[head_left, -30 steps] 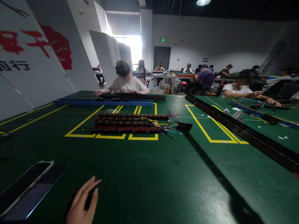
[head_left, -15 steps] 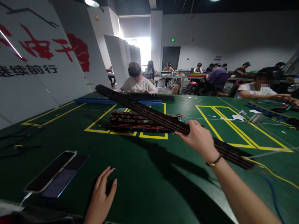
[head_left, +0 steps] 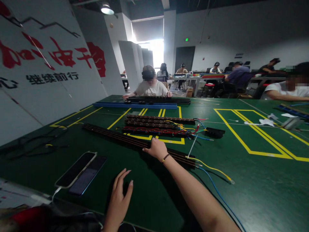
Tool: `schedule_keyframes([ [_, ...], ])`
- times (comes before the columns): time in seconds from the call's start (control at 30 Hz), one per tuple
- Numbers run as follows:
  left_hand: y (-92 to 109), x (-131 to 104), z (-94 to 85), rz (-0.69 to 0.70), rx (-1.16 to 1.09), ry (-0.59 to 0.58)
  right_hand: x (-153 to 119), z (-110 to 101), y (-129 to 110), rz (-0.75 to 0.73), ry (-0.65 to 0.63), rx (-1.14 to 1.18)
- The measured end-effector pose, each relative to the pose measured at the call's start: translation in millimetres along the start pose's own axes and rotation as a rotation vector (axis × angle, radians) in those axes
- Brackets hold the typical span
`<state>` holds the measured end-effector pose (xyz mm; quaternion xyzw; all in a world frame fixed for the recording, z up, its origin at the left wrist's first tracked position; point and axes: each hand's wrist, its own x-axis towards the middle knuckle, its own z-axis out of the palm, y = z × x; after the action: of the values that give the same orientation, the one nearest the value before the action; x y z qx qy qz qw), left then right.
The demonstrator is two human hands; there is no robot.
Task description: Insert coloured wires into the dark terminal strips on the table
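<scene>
A long black bar (head_left: 120, 136) with thin copper-coloured lines lies slantwise, on or just above the green table (head_left: 241, 180). My right hand (head_left: 157, 149) is closed around it right of its middle. From the bar's right end run a yellow wire (head_left: 212, 167) and a blue wire (head_left: 218, 193). My left hand (head_left: 120, 193) holds nothing, fingers apart, low over the front part of the table. Beyond the bar lies a group of similar black bars (head_left: 156, 122) with red, yellow and blue wires, beside yellow tape lines.
Two phones (head_left: 77, 169) (head_left: 88, 177) lie at the left front, with dark cables (head_left: 36, 141) behind them. A blue rail (head_left: 135, 105) lies at the back, where a person sits. A small black piece (head_left: 214, 132) is right of the bars. White scraps (head_left: 266, 122) lie farther right.
My right hand has lowered the bar and brought it nearer and to the left in view. The view has turned right. The person opposite now has hands on the dark bars there.
</scene>
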<state>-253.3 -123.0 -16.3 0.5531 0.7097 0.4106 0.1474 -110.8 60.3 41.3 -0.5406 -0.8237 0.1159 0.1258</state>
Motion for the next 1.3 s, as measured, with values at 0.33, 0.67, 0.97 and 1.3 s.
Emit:
schedule_keyframes([
  [0.33,-2,1,1.0,-0.007,0.0,0.025,45,26,-48,-0.118,0.049,-0.077],
  [0.67,-1,2,0.3,-0.009,0.006,0.044,-81,-31,-1,-0.643,0.229,-0.042],
  [0.97,84,7,16.7,-0.077,-0.382,-0.405,-128,-38,176,-0.123,0.256,0.195],
  [1.3,176,24,121.9,0.155,-0.394,-1.21,-126,-18,174,-0.145,0.079,0.265],
])
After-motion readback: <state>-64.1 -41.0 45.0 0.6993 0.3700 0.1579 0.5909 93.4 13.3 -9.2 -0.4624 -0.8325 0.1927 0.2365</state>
